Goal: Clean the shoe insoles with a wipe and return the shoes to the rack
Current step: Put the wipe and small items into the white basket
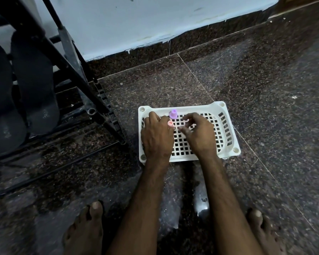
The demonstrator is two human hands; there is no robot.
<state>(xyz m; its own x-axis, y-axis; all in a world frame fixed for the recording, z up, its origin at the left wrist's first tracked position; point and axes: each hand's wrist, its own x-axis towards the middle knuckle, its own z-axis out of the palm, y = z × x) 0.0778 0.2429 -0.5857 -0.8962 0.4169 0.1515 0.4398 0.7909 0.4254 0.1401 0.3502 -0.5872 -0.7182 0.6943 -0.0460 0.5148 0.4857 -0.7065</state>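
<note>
Left hand (157,134) knuckles-up, closed around pink-capped bottle (170,123) in white basket (226,124); right hand (198,132) at its 3 o'clock, fingers curled, holding nothing.

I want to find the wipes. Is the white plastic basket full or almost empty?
Almost empty. The white plastic lattice basket shows bare grid floor, holding only a purple-capped bottle and a pink-capped one.

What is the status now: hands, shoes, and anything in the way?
Left hand shut on pink-capped bottle in white basket. Right hand open beside it. Shoes on rack, untouched. No wipe seen.
</note>
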